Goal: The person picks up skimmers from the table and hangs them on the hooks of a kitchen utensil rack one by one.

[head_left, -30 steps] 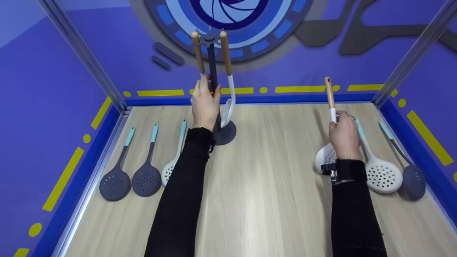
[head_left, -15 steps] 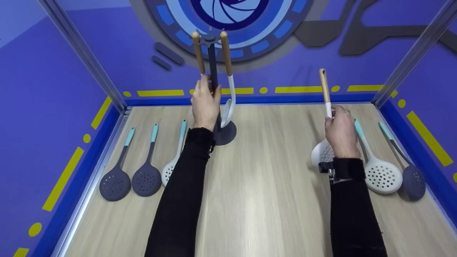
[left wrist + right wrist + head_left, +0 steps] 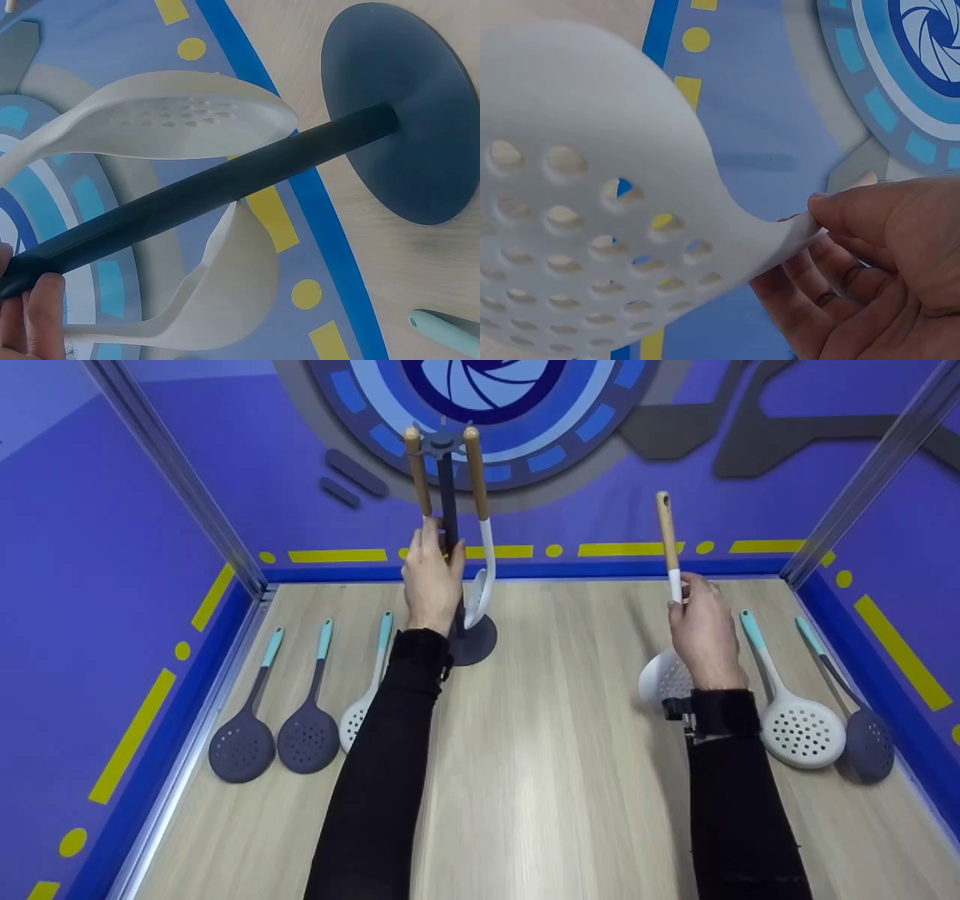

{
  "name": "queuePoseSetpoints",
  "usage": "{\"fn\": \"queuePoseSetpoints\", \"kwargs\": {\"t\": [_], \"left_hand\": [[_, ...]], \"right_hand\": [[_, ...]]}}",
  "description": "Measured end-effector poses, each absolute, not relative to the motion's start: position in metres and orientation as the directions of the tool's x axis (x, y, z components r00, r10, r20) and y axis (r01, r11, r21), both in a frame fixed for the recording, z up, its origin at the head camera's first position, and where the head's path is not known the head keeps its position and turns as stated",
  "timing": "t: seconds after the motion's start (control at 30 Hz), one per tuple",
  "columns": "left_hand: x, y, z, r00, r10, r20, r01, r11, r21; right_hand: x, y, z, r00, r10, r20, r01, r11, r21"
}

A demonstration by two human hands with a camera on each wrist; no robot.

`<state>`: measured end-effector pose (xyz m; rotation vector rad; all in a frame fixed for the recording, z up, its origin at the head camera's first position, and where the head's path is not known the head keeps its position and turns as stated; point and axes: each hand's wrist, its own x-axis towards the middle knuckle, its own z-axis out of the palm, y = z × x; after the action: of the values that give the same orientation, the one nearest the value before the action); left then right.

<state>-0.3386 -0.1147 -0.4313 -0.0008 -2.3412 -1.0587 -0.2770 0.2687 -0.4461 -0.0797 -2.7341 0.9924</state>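
In the head view my left hand [image 3: 433,581] grips the dark pole of a utensil stand [image 3: 476,643]; the left wrist view shows its fingers [image 3: 46,307] against that pole. From the stand's top hang two white utensils with wooden handles. One is a skimmer [image 3: 180,120] with a perforated head; the other has a rounded, solid-looking head [image 3: 232,292]. My right hand [image 3: 705,634] pinches the white neck of another skimmer [image 3: 577,112] between thumb and fingers. Its wooden handle [image 3: 667,529] points up, and its perforated head hangs low, partly hidden by the hand in the head view.
Two dark skimmers [image 3: 241,746] [image 3: 308,737] and a white one [image 3: 354,721], partly behind the left sleeve, lie at left with teal handles. A white skimmer [image 3: 802,731] and a dark one [image 3: 868,742] lie at right. Blue panels [image 3: 600,510] enclose the wooden table [image 3: 555,735].
My right hand has moved left and slightly away from me, carrying the skimmer off from the white one on the table. The left hand keeps its place on the stand.
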Motion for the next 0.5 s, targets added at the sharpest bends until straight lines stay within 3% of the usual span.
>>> {"fn": "queuePoseSetpoints", "kwargs": {"t": [0.5], "left_hand": [[-0.339,-0.114,-0.431,-0.844,-0.228,0.486,0.217,0.683,0.698]], "right_hand": [[-0.279,0.25,-0.436,-0.974,0.082,0.213,-0.07,0.78,-0.622]]}}
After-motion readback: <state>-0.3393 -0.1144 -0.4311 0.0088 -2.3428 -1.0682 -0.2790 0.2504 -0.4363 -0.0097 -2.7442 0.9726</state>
